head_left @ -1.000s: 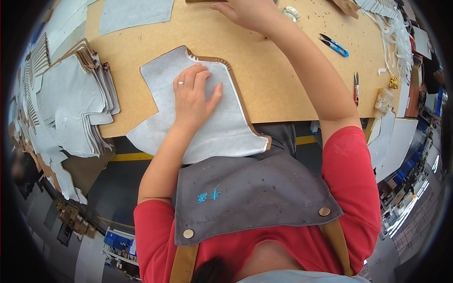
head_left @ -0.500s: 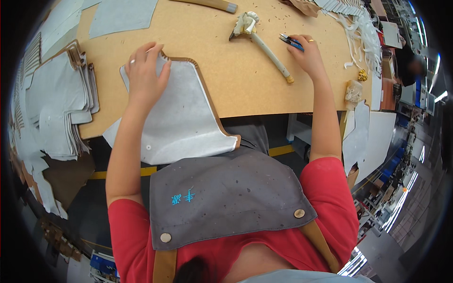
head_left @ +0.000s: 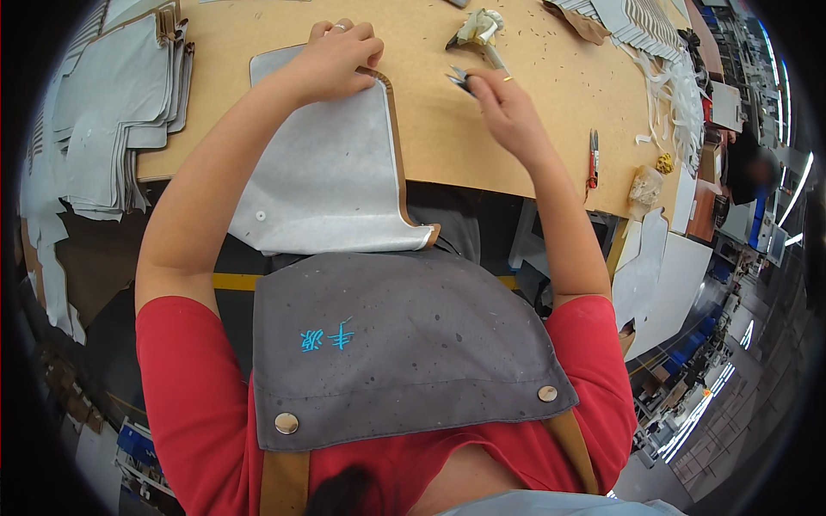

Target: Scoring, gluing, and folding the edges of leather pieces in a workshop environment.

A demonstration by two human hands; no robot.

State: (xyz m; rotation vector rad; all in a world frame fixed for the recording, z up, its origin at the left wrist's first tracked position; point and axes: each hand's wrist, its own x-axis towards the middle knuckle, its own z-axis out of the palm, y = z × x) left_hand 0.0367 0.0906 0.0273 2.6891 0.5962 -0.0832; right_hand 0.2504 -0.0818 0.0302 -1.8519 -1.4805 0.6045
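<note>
A grey-white panel (head_left: 327,163) with a brown folded edge lies partly on the table and droops over its front edge toward my apron. My left hand (head_left: 344,56) is closed at the panel's top corner, with fingers pinching its edge. Just right of the panel, in the air over the table, my right hand (head_left: 512,116) grips small thread snips (head_left: 460,80) with the blades pointing left. The handles are mostly covered by my fingers. Behind that hand lies a hammer (head_left: 479,27) with its head wrapped in pale material; the hand hides much of its handle.
Stacked grey panels (head_left: 112,86) cover the table's left side. A red-handled cutting tool (head_left: 594,162) lies at the right, near a clear bag (head_left: 645,185) and a small yellow bundle (head_left: 664,162). White strips (head_left: 675,95) pile up at the far right of the table (head_left: 551,103).
My left hand has moved right along the panel to its top corner and closed on the edge. The right hand has brought the snips left, toward the panel. The red-handled tool now shows.
</note>
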